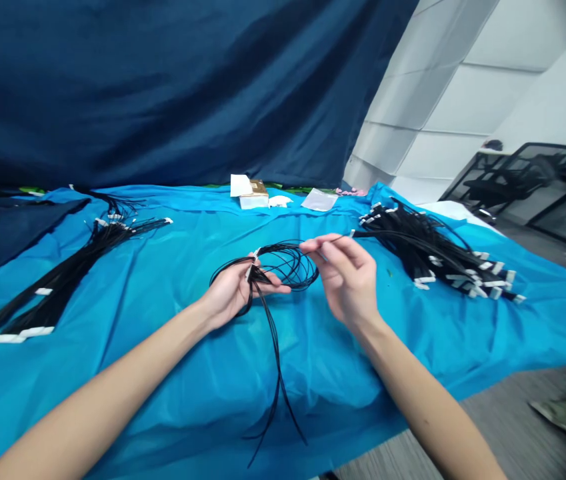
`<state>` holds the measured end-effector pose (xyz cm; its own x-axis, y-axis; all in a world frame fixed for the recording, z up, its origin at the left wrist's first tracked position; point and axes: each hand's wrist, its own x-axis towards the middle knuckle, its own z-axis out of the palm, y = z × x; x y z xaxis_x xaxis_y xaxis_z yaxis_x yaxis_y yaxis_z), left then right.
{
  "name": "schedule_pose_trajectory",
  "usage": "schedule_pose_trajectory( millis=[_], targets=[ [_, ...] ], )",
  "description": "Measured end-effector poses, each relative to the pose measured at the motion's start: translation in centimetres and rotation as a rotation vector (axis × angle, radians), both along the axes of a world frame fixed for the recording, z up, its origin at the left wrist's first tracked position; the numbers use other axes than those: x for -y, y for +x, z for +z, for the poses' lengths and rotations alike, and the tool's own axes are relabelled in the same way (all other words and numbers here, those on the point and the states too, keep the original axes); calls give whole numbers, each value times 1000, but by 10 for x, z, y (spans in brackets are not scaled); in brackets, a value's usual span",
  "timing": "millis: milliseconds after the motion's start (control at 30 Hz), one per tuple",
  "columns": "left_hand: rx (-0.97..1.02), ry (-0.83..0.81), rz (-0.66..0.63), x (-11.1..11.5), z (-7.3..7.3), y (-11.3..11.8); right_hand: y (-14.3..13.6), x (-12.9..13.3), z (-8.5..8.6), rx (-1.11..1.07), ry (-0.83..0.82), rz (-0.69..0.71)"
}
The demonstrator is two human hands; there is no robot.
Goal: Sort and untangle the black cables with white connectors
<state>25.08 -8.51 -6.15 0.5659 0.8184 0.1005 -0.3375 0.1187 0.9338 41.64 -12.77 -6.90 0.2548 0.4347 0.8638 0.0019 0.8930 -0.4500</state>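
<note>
A looped bundle of thin black cables (290,261) with white connectors (253,264) rests in my left hand (235,290), palm up, its fingers under the coils and its thumb near the connectors. Several loose cable ends hang down from it over the blue cloth. At the right side of the loops is my right hand (345,273), its thumb and index finger pinched together on a thin black strand that reaches toward a white tip beside the right-hand pile.
A blue cloth (173,373) covers the table. Black cable bundles with white ends lie at the left (57,287) and right (427,250). A small box (254,198) and a clear bag (319,199) sit at the back, before a dark curtain (163,87).
</note>
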Motion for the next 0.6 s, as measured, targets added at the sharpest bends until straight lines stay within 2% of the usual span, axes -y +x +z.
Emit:
schedule_pose_trajectory(
  millis=[33,100,233,300,367,467,600],
  targets=[
    [-5,16,0,0,0,0,4,-2,2,-87,-32,30],
    [-13,59,8,3,0,1,13,-5,5,-224,-59,2],
    [-8,198,60,10,1,5,21,-6,7,-354,26,-272],
    [-1,262,94,12,1,8,16,-3,4,-248,138,-456],
    [-5,326,135,12,-2,9,8,1,1,-22,231,-592],
    [-72,492,233,10,-8,9,-6,4,-6,289,264,-610],
    [-196,702,390,7,-13,6,-16,4,-11,438,261,-614]
  ],
)
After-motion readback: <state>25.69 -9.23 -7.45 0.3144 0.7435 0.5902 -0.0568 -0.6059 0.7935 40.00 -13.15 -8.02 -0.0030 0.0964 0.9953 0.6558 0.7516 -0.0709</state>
